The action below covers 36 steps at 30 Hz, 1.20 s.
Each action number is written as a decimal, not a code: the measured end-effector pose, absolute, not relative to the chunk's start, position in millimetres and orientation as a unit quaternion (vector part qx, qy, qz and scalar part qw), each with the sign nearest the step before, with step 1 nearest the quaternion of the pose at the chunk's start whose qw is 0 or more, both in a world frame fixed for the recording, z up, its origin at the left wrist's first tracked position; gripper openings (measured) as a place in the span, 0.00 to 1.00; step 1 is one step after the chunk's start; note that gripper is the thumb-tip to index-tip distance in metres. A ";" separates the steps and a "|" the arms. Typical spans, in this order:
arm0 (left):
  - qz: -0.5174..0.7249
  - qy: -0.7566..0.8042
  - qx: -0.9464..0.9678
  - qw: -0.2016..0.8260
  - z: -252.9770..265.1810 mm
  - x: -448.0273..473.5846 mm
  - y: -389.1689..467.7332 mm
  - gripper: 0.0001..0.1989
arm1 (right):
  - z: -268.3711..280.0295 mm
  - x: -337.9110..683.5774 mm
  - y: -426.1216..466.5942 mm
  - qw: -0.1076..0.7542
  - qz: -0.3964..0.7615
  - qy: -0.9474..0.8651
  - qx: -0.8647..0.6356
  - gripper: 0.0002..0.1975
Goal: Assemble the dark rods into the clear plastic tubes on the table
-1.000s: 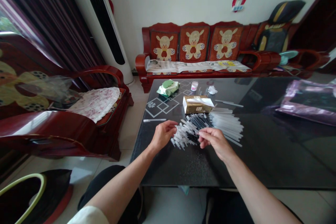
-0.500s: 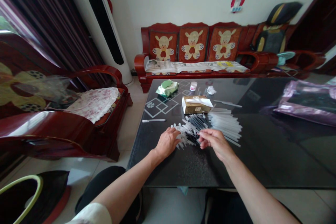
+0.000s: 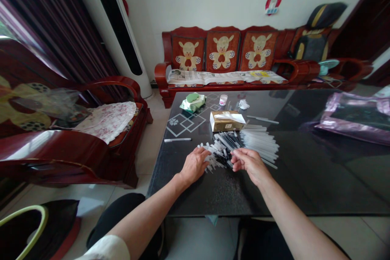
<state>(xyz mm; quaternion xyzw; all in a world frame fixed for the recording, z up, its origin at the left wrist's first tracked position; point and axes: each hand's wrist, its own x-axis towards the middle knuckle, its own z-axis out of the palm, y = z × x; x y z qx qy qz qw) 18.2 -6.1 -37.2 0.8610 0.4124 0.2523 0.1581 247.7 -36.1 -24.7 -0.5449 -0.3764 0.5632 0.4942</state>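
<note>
Probably for easy reach, white caps [image 3: 212,161] sit at three o'clock from the left hand [image 3: 194,165], fingers half-curled, and dark refills [image 3: 230,140] at ten from the right hand [image 3: 249,163], fingertips bunched close; can't tell what either holds.

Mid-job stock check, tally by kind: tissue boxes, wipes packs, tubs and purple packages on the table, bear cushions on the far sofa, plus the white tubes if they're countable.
Tissue box: 1
Wipes pack: 1
Tub: 1
Purple package: 1
Bear cushions: 3
White tubes: overlap too much to count, left out
Total: 7
</note>
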 end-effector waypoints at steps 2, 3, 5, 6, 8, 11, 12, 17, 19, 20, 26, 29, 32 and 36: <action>0.293 0.406 0.837 0.220 -35.0 22.6 -7.7 0.09 | -25.8 246.9 -36.9 0.492 0.562 -0.381 -0.545 0.17; 0.316 0.407 0.814 0.270 -34.0 25.0 -8.2 0.08 | -26.2 245.5 -37.6 0.488 0.568 -0.386 -0.538 0.17; 0.363 0.407 0.733 0.407 -32.5 29.4 -8.6 0.12 | -26.6 240.6 -39.2 0.472 0.591 -0.404 -0.514 0.17; 0.380 0.400 0.679 0.484 -32.0 30.8 -8.4 0.14 | -26.7 237.0 -40.1 0.461 0.604 -0.413 -0.501 0.17; 0.401 0.368 0.572 0.614 -31.3 31.7 -7.8 0.19 | -27.0 228.7 -41.3 0.436 0.628 -0.428 -0.481 0.16; 0.414 0.333 0.479 0.699 -30.5 29.1 -7.5 0.22 | -27.8 216.8 -41.9 0.413 0.645 -0.439 -0.470 0.16; 0.418 0.331 0.466 0.706 -30.3 28.1 -7.6 0.22 | -28.2 213.7 -41.8 0.411 0.646 -0.442 -0.467 0.16; 0.429 0.338 0.464 0.697 -31.5 26.8 -6.2 0.20 | -29.8 207.6 -41.2 0.406 0.650 -0.454 -0.455 0.16; 0.427 0.343 0.486 0.681 -32.6 26.9 -4.3 0.19 | -28.0 211.0 -39.9 0.407 0.648 -0.455 -0.455 0.16; 0.425 0.347 0.505 0.666 -33.1 26.5 -3.3 0.18 | -26.5 214.4 -38.7 0.416 0.642 -0.453 -0.458 0.16; 0.351 0.401 0.757 0.378 -34.1 25.4 -4.8 0.08 | -18.5 247.0 -27.7 0.519 0.579 -0.384 -0.498 0.17; 0.287 0.365 0.850 0.248 -36.4 32.7 -9.1 0.09 | -18.9 252.4 -25.9 0.526 0.577 -0.376 -0.499 0.16; 0.237 0.353 0.890 0.164 -39.5 43.6 -12.0 0.13 | -18.7 248.5 -26.8 0.521 0.579 -0.386 -0.494 0.16; 0.191 0.351 0.910 0.106 -42.5 53.2 -13.5 0.16 | -16.3 243.5 -27.4 0.517 0.579 -0.389 -0.496 0.16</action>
